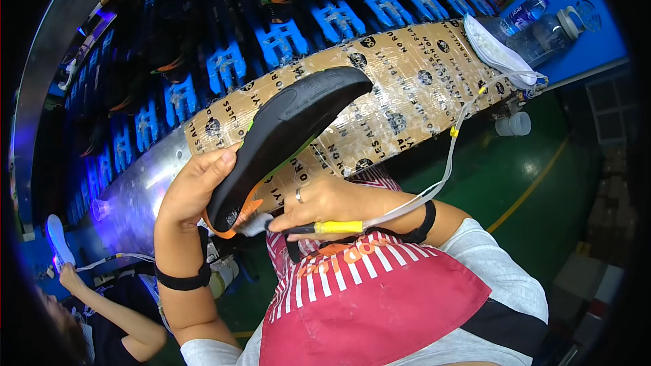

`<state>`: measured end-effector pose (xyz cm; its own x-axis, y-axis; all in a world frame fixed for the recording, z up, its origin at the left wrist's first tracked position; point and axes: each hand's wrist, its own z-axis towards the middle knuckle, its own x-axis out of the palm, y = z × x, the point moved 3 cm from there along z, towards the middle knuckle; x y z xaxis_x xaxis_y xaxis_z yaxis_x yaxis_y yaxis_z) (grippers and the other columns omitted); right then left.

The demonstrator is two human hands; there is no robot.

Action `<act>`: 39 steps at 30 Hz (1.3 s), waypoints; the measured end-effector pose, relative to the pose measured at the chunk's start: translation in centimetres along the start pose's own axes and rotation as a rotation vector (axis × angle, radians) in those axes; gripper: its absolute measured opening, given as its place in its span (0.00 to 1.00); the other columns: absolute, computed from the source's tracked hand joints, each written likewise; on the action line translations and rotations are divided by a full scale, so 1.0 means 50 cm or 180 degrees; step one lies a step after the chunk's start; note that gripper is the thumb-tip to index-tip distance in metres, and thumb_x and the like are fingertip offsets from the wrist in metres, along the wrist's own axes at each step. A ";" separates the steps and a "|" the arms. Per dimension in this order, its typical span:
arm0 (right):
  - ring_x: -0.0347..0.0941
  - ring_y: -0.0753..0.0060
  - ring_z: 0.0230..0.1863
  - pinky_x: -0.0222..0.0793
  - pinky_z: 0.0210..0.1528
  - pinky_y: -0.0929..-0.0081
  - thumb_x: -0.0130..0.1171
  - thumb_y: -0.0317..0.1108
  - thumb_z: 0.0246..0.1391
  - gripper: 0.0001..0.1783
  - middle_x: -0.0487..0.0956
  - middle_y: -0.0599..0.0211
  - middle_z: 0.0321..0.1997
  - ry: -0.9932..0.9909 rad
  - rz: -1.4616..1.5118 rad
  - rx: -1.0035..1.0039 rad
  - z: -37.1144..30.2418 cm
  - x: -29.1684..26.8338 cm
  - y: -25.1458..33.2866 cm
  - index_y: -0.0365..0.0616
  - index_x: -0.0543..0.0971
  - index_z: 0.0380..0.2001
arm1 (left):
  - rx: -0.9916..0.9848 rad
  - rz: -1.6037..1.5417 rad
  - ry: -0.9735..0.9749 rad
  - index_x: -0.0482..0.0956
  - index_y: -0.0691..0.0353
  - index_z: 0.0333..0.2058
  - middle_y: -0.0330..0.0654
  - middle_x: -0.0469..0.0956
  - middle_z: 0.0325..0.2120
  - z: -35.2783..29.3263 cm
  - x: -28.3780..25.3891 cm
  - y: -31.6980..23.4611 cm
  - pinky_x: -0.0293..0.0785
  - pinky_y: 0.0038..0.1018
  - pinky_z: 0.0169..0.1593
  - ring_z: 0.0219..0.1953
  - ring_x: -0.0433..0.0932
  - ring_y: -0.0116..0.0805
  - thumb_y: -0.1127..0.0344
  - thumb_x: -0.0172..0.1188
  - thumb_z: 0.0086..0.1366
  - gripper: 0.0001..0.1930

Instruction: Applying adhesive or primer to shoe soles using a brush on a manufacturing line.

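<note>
A black shoe sole (291,115) with orange and lime-green edging is held tilted above the cardboard-covered bench. My left hand (200,186) grips it by its near end, thumb pressed on the side. In my right hand (329,202) is a brush (298,228) with a black and yellow handle; a clear hose (444,173) runs from it over my right forearm. The pale bristles are at the orange edge at the sole's lower end. Whether they press on it is hard to tell. My right fingers are wrapped round the handle.
Printed cardboard (407,88) covers the bench. Behind it run blue racks (339,20) carrying dark shoe parts. A white sole-shaped piece (498,54), a water bottle (525,13) and a larger clear bottle (546,34) lie at right. At lower left, a co-worker's hand (70,278) holds a pale sole.
</note>
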<state>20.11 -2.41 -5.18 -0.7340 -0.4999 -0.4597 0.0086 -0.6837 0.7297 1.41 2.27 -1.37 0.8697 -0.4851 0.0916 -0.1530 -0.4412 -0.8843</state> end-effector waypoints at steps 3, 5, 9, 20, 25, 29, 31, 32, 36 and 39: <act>0.73 0.72 0.23 0.68 0.24 0.76 0.63 0.30 0.44 0.14 0.75 0.66 0.22 0.0237 0.0460 -0.0143 0.003 -0.013 0.014 0.45 0.79 0.38 | -0.0040 -0.0050 -0.0072 0.68 0.68 0.51 0.43 0.77 0.36 -0.003 -0.009 0.011 0.71 0.21 0.42 0.36 0.76 0.26 0.56 0.48 0.65 0.23; 0.73 0.71 0.22 0.66 0.23 0.78 0.63 0.28 0.42 0.15 0.75 0.66 0.22 -0.0366 0.0872 0.0367 0.007 -0.024 0.005 0.44 0.79 0.37 | -0.0088 -0.0393 -0.0157 0.70 0.69 0.48 0.43 0.77 0.35 -0.002 -0.015 0.019 0.73 0.20 0.39 0.35 0.76 0.25 0.56 0.47 0.65 0.21; 0.73 0.69 0.24 0.67 0.27 0.75 0.64 0.30 0.42 0.17 0.76 0.64 0.23 -0.0305 0.0929 0.0434 0.006 -0.009 -0.002 0.42 0.78 0.39 | -0.0009 -0.0573 -0.0220 0.72 0.69 0.45 0.45 0.77 0.35 0.010 0.004 0.033 0.74 0.20 0.36 0.34 0.77 0.27 0.56 0.46 0.65 0.21; 0.75 0.74 0.32 0.69 0.34 0.81 0.63 0.26 0.41 0.15 0.79 0.56 0.33 -0.1318 0.1534 0.1179 -0.033 -0.097 -0.021 0.34 0.78 0.36 | 0.3081 -0.2127 -0.0967 0.57 0.65 0.57 0.47 0.61 0.56 -0.008 -0.016 0.072 0.53 0.41 0.61 0.57 0.61 0.44 0.60 0.43 0.63 0.25; 0.71 0.84 0.28 0.66 0.30 0.88 0.61 0.28 0.46 0.14 0.78 0.67 0.29 -0.1937 0.1861 0.1652 -0.050 -0.123 -0.016 0.36 0.78 0.38 | 0.2050 -0.3572 -0.0610 0.56 0.60 0.58 0.50 0.58 0.57 -0.015 -0.032 0.165 0.50 0.47 0.62 0.58 0.58 0.47 0.59 0.50 0.62 0.27; 0.71 0.85 0.27 0.66 0.30 0.88 0.60 0.28 0.47 0.14 0.78 0.69 0.28 -0.2110 0.1839 0.1603 -0.060 -0.130 -0.025 0.34 0.77 0.39 | 0.1422 -0.3038 -0.0804 0.57 0.60 0.58 0.45 0.63 0.55 -0.020 0.015 0.224 0.54 0.47 0.60 0.57 0.62 0.45 0.54 0.55 0.59 0.32; 0.71 0.86 0.27 0.67 0.29 0.89 0.59 0.28 0.48 0.15 0.78 0.68 0.29 -0.2230 0.2149 0.1637 -0.061 -0.127 -0.034 0.33 0.76 0.40 | 0.1848 -0.0636 -0.1140 0.56 0.61 0.58 0.47 0.62 0.55 -0.022 0.048 0.215 0.58 0.52 0.57 0.57 0.62 0.46 0.49 0.57 0.56 0.36; 0.71 0.86 0.26 0.67 0.29 0.89 0.59 0.28 0.48 0.14 0.78 0.67 0.29 -0.2273 0.2107 0.1597 -0.061 -0.126 -0.037 0.33 0.75 0.40 | 0.1528 -0.2221 -0.0490 0.52 0.62 0.59 0.54 0.58 0.56 -0.020 0.060 0.218 0.57 0.58 0.54 0.57 0.58 0.54 0.43 0.52 0.56 0.40; 0.73 0.82 0.25 0.70 0.29 0.86 0.58 0.27 0.48 0.14 0.78 0.62 0.28 -0.2320 0.2143 0.1761 -0.042 -0.126 -0.024 0.31 0.75 0.38 | 0.0631 -0.4402 0.0734 0.44 0.59 0.61 0.64 0.50 0.57 -0.031 0.111 0.235 0.58 0.63 0.51 0.57 0.53 0.69 0.33 0.43 0.56 0.45; 0.73 0.83 0.24 0.69 0.27 0.87 0.58 0.26 0.48 0.12 0.78 0.63 0.27 -0.2364 0.2315 0.1857 -0.038 -0.116 -0.023 0.32 0.76 0.37 | 0.0454 -0.4362 0.1265 0.46 0.59 0.61 0.64 0.51 0.57 -0.026 0.127 0.254 0.61 0.60 0.51 0.55 0.56 0.68 0.33 0.42 0.55 0.44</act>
<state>25.66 0.26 -4.31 -0.8999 -0.1087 0.4223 0.4163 0.0739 0.9062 4.35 -7.41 -11.44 0.1000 0.0676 0.9927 0.7518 -0.6586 -0.0309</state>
